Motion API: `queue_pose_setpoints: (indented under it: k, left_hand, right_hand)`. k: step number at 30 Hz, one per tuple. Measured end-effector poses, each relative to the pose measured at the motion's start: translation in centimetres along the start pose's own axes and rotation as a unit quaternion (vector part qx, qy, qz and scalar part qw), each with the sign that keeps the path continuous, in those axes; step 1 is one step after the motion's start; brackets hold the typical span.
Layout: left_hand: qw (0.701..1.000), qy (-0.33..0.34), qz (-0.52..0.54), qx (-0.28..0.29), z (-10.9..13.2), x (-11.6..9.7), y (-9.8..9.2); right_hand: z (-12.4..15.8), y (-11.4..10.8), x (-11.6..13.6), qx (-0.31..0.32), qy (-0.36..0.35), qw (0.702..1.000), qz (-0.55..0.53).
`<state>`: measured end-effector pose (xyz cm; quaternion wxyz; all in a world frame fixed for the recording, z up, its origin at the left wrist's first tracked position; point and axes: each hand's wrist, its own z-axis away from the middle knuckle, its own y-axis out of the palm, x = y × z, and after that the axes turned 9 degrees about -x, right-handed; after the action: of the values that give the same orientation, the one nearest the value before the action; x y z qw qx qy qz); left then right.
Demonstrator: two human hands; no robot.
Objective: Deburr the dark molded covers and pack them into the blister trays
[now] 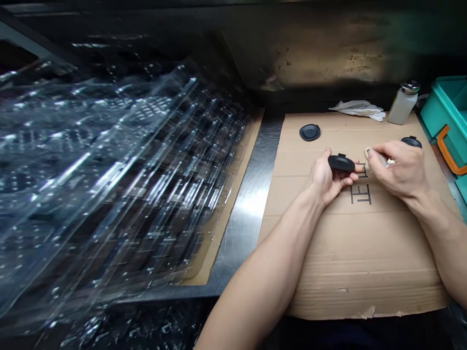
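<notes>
My left hand (pixel 323 181) is closed around the edge of a black rounded plastic cover (pixel 341 163) with a small tab on its top side, held above the cardboard. Just to the right, my right hand (pixel 404 167) pinches a small whitish wad (pixel 382 158) that looks like cloth, apart from the cover. Most of the wad is hidden by my fingers. A similar black cover (pixel 310 132) lies on the cardboard beyond my left hand. Another black cover (pixel 412 141) sits behind my right hand, partly hidden by it.
A cardboard sheet (pixel 339 262) with black marker strokes spreads over the metal bench (pixel 251 199). Stacked clear plastic trays (pixel 138 160) fill the left side. At the back are white gloves (pixel 359 109) and a metal-topped bottle (pixel 403 104). A green bin (pixel 440 109) with an orange handle (pixel 447 150) stands right.
</notes>
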<state>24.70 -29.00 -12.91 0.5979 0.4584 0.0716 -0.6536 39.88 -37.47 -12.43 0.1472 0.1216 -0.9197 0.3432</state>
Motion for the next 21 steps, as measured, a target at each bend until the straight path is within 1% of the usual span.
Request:
queue_pose_setpoints:
  k: [2, 4, 8, 11, 13, 14, 15, 16, 17, 18, 19, 21]
  left_hand:
    - [0.998, -0.034, 0.043, -0.012, 0.0, -0.7, -0.2]
    - [0.997, -0.048, 0.064, -0.017, -0.1, -1.0, -0.4]
    - [0.996, -0.048, 0.073, -0.015, -0.3, -1.1, -0.7]
    - [0.997, -0.046, 0.068, -0.012, -0.3, -0.9, -0.7]
    - [0.999, -0.025, 0.045, -0.007, -0.3, -0.6, -0.6]
    - [1.0, 0.001, 0.022, -0.006, -0.3, -0.3, -0.6]
    - [0.999, 0.042, -0.008, -0.008, -0.3, 0.0, -0.6]
    - [0.994, 0.099, -0.045, -0.014, -0.4, 0.4, -0.7]
    - [0.981, 0.169, -0.086, -0.025, -0.4, 0.8, -0.7]
    - [0.959, 0.248, -0.13, -0.041, -0.4, 1.2, -0.8]
    - [0.927, 0.328, -0.175, -0.056, -0.4, 1.5, -0.9]
    - [0.846, 0.462, -0.256, -0.078, -0.3, 2.0, -1.2]
  right_hand:
    - [-0.1, -0.1, -0.4, -0.028, 0.022, 0.999, -0.003]
    - [-0.1, 0.0, -0.7, -0.03, 0.035, 0.999, -0.002]
    - [0.0, 0.4, -1.0, -0.005, 0.043, 0.999, 0.007]
    - [0.1, 0.4, -0.8, -0.009, 0.033, 0.999, 0.007]
    - [0.1, 0.4, -0.7, -0.011, 0.034, 0.999, 0.009]
    - [0.0, 0.4, -0.8, -0.012, 0.039, 0.999, 0.014]
    - [0.0, 0.3, -0.9, -0.017, 0.048, 0.998, 0.019]
    - [0.0, 0.3, -1.0, -0.021, 0.061, 0.998, 0.028]
    - [-0.1, 0.3, -1.2, -0.02, 0.075, 0.996, 0.038]
    - [-0.2, 0.3, -1.5, -0.018, 0.089, 0.995, 0.05]
    - [-0.2, 0.1, -1.7, -0.009, 0.1, 0.993, 0.063]
    - [-0.4, -0.4, -2.2, 0.029, 0.116, 0.989, 0.089]
